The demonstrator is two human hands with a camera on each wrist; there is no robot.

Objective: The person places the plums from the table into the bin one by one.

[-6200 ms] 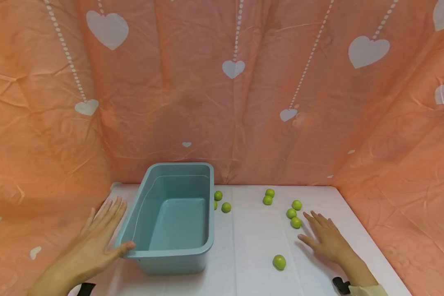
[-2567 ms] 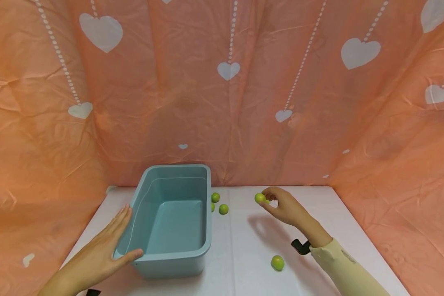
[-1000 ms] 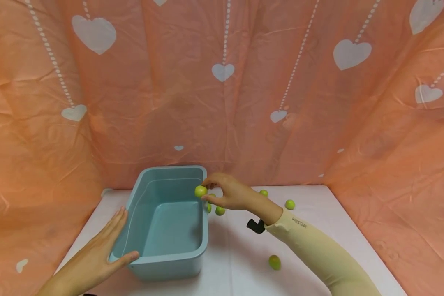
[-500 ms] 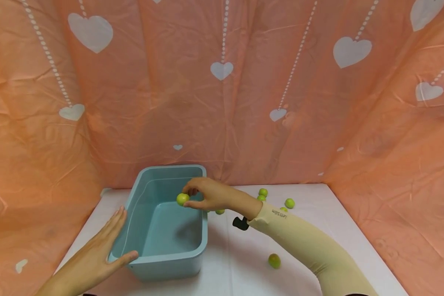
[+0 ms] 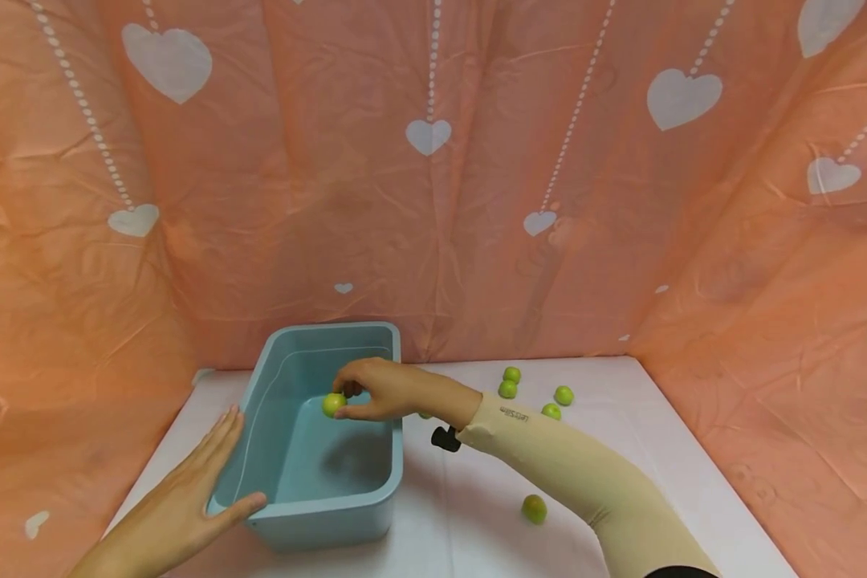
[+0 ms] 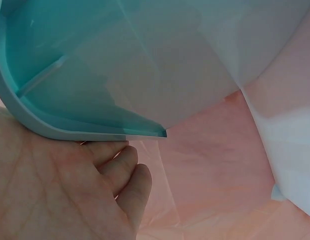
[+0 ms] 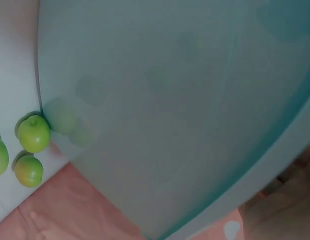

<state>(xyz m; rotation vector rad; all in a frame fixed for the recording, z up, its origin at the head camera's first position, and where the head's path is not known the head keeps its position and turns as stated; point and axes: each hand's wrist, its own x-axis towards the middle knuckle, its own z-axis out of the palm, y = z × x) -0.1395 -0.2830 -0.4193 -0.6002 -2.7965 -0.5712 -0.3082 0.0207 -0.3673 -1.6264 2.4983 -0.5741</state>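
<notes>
My right hand (image 5: 383,389) pinches a green lime (image 5: 335,405) between thumb and fingers, inside the outline of the blue-grey plastic basin (image 5: 325,507) and above its floor. A shadow of the hand falls on the basin floor. My left hand (image 5: 188,498) rests against the basin's left side with straight fingers, its thumb at the near left corner. In the left wrist view, the palm (image 6: 45,185) lies along the basin rim. The right wrist view shows the basin wall (image 7: 145,100) close up, with part of the right hand (image 7: 285,205) beyond the rim; the held lime is hidden there.
Several loose limes lie on the white tabletop (image 5: 477,482) right of the basin: a back pair (image 5: 507,389), two farther right (image 5: 563,394), and a near one (image 5: 534,509). Another lime (image 5: 425,415) shows partly beneath the right wrist. An orange curtain (image 5: 477,241) encloses the back and sides.
My right hand took a lime from the right-hand group and carried it left over the basin's right rim, then farther in and lower. My left hand stays at the basin.
</notes>
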